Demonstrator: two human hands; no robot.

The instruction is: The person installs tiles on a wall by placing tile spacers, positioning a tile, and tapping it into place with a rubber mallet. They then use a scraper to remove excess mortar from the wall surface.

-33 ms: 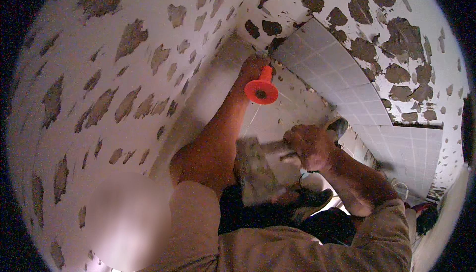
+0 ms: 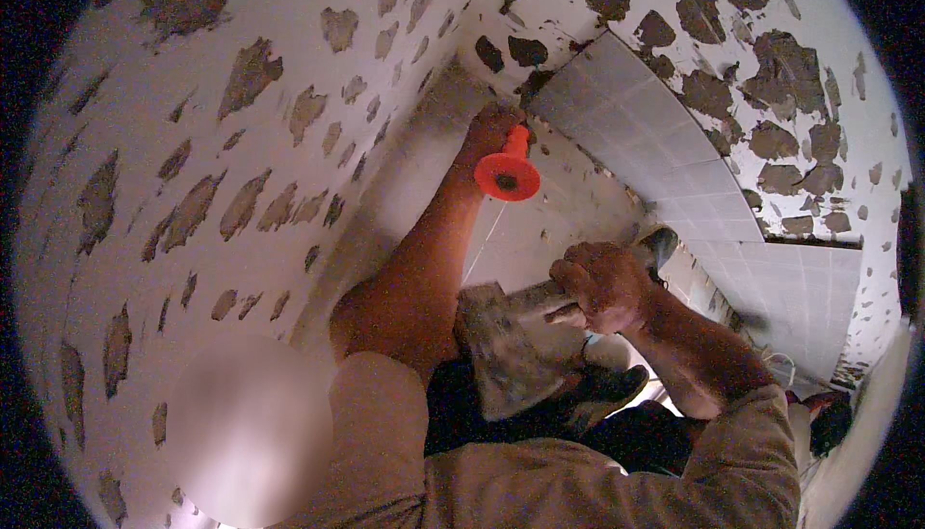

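- The left hand [image 2: 494, 127], in the upper middle of the frame, was closed around the stem of an orange-red chisel-like tool [image 2: 513, 163]; its separate fingers were too dim to make out.
- That tool's round, flared guard faced the camera, a dark spot at its middle; its far end was hidden.
- The right hand [image 2: 605, 288], right of the frame's centre, was wrapped firmly around the handle of a hammer-like tool [image 2: 511, 356].
- The broad, worn grey-brown head hung tilted just below the centre, well apart from the orange-red guard.
- A white wall [image 2: 145, 124] pitted with brown patches filled the left side.
- Pale grey tiles [image 2: 636, 134] ran from the upper middle to the lower right, below dark blotches [image 2: 700, 14] in the upper right.
- A brown shirt [image 2: 568, 481] crossed the lower edge.
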